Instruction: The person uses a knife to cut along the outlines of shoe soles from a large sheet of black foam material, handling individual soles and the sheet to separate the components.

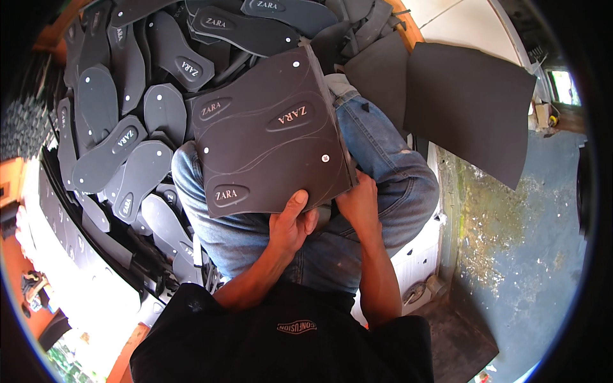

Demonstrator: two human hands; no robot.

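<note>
The left hand [290, 230] is closed on the near edge of a dark sheet [255, 150], its thumb pressed on top and its fingers partly hidden underneath; the right hand [359, 203] is curled at the sheet's near right corner, and whether it pinches the sheet or holds something else cannot be told. The sheet extends away from the grip over the lap, bearing curved outlines, raised ovals with light lettering and small white dots. Under and around it are the bent legs in blue jeans [399, 175]. Left of the grip and beyond it lie many heaped dark sole-shaped pieces [99, 163], overlapping at various angles. Beyond the grip to the right is a plain dark panel [469, 105], and farther right, a stained floor [523, 236].
</note>
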